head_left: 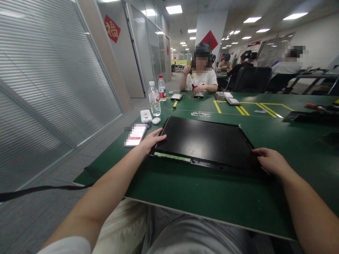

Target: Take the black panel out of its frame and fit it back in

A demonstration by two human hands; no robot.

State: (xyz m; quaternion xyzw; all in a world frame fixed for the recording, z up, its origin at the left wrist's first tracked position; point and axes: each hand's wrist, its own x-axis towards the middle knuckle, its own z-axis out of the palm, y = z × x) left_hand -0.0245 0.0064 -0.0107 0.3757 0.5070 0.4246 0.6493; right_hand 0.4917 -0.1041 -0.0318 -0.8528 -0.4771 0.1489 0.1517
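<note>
A large flat black screen panel [206, 141] lies on the green table mat [201, 197] in front of me, with a thin green circuit strip [172, 157] along its near edge. My left hand [150, 141] rests at the panel's near left corner, fingers stretched out over its edge. My right hand [270, 160] is at the panel's near right corner, fingers curled loosely against the edge. Whether either hand grips the panel is unclear.
A phone [135, 135], a white charger box [146, 116], a small white pod [156, 120] and two water bottles [154, 99] stand at the left. A person [200, 76] sits across the table with small devices. Yellow tape lines [243, 110] mark the mat. A black cable [45, 188] hangs off the left edge.
</note>
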